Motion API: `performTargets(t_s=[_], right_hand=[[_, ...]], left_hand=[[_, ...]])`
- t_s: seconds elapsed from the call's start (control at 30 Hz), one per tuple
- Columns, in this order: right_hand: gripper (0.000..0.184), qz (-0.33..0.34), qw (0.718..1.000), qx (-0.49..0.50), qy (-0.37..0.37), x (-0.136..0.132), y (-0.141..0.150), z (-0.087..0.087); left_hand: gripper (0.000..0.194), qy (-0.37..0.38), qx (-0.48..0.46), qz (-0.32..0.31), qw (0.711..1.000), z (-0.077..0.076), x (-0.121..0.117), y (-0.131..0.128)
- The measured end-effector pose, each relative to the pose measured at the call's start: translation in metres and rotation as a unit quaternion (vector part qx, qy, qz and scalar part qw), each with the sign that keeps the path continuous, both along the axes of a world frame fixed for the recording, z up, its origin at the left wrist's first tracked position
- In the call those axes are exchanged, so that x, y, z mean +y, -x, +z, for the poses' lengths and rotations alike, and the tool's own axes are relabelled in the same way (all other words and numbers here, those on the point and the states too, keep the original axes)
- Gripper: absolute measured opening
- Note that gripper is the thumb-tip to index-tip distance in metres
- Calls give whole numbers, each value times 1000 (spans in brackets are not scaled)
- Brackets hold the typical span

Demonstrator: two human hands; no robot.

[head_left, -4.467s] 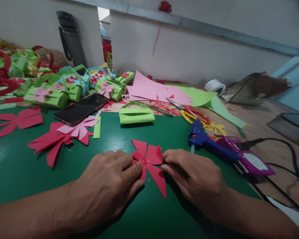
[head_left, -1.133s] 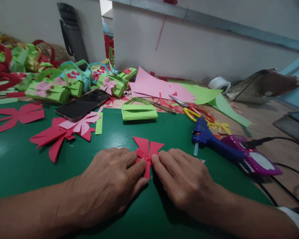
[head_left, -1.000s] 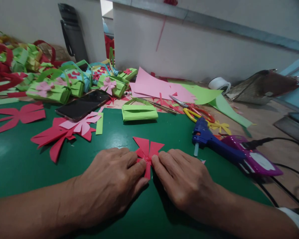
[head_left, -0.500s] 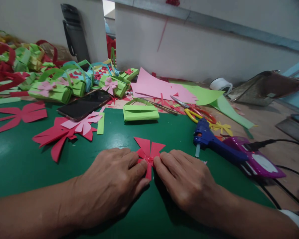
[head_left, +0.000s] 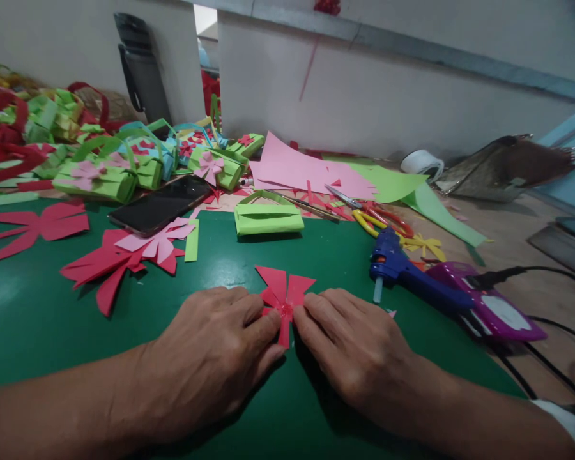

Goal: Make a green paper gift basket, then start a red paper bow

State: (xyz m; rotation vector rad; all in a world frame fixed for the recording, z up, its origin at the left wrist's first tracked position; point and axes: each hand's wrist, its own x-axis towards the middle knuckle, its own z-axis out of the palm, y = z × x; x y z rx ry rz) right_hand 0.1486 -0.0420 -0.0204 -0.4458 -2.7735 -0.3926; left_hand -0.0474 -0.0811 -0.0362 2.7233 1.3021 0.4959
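Observation:
On the green table top (head_left: 211, 409) lies a red paper flower (head_left: 275, 281) with glossy, clear-looking glue at its centre. My left hand (head_left: 225, 345) is closed on its left petals, the thumb close to the glued middle. From the other side my right hand (head_left: 349, 338) presses a folded-in petal toward the centre with closed fingers, which hide that petal. Behind the flower stands a small green paper bag (head_left: 268, 220) with a handle. A blue glue gun (head_left: 388, 255) rests to the right of my right hand, its nozzle pointing down.
Red paper cut-outs (head_left: 115, 262) and a pink paper flower (head_left: 158, 239) lie at left by a phone (head_left: 160, 204). Finished paper bags (head_left: 96, 179) pile up behind. Scissors (head_left: 378, 217), pink sheets (head_left: 311, 169) and a purple power strip (head_left: 489, 306) with cables sit beyond and right.
Since the earliest frame, my right hand has moved left and folded the right petals of the red paper flower inward. Over the last second both hands hold still; only the view shifts slightly.

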Motion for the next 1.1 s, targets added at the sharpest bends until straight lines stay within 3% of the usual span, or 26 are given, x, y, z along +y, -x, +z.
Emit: performTargets(t_s=[1.1], right_hand=[[28, 9, 1000, 0, 16, 3, -2, 2]], left_hand=[[22, -21, 0, -6, 1000, 0, 0, 1]])
